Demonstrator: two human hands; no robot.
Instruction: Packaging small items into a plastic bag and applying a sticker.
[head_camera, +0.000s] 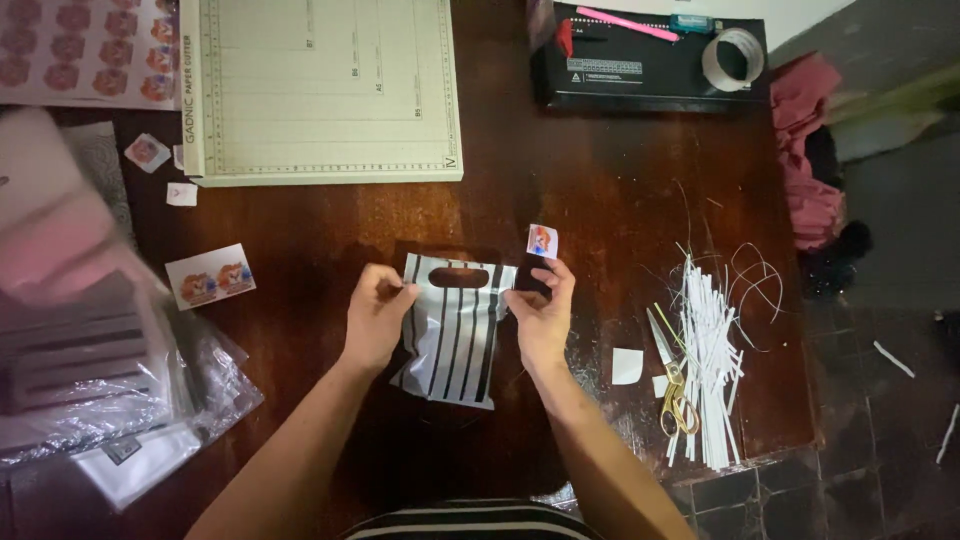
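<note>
Far left, at 9 o'clock: a blurred stack of plastic-wrapped packs (80, 350). Just right of it, a small printed card (210, 276) lies flat on the dark wooden table (600, 190). At 11 o'clock, a pale paper cutter board (320, 90), with a sticker sheet (80, 50) to its left.

Left forearm comes up from 6 o'clock, angled toward 1 o'clock, wrist straight. Left hand (375, 320) is curled, thumb and fingers pinched on the left top edge of the striped bag (455, 330). Grip narrow, closed on the bag.

The striped bag sits at table centre between both hands, silver with dark vertical stripes and an oval cut-out handle at top, slightly tilted, lower edge resting on the table.

Right forearm comes up from 5 o'clock toward 11 o'clock. Right hand (542, 315) holds the bag's right top edge with the lower fingers, while thumb and forefinger pinch a small sticker (542, 241) raised at 12 o'clock of the hand. Grip tight.

At 3 o'clock: a white paper scrap (627, 366), yellow-handled scissors (672, 385), a heap of white paper strips (712, 360). At 1 o'clock: a black box (640, 80) with a tape roll (732, 60) and a pink pen (627, 23) on top.
</note>
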